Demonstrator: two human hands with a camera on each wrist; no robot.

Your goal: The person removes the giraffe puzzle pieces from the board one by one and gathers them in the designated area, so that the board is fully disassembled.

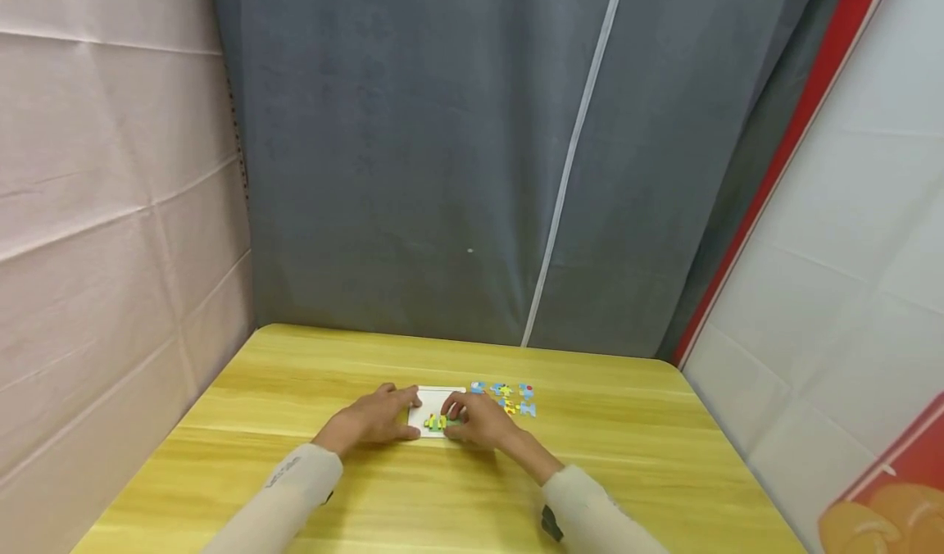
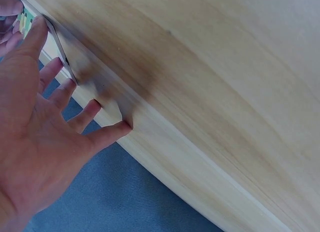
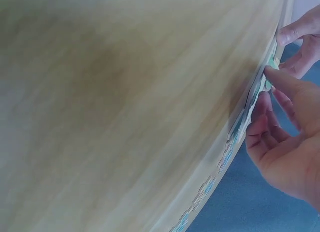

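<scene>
A white puzzle tray (image 1: 433, 401) lies flat on the table. Joined green-and-yellow puzzle pieces (image 1: 434, 423) sit along its near edge. My left hand (image 1: 379, 416) steadies the tray's left side, thumb at the near corner and fingers spread; in the left wrist view those fingers look mostly straight. Over the tray's right part, my right hand (image 1: 478, 420) pinches a green puzzle piece (image 1: 453, 425) between thumb and fingers, low at the near right corner. The right wrist view shows the thumb against the green piece (image 3: 268, 85), with the other fingers curled and partly hiding it.
Several loose puzzle pieces (image 1: 505, 391), blue and yellow, lie just right of the tray, beyond the right hand. The wooden table (image 1: 627, 456) ends at a grey curtain (image 1: 413, 169) behind. Light cloth panels (image 1: 111, 210) flank it.
</scene>
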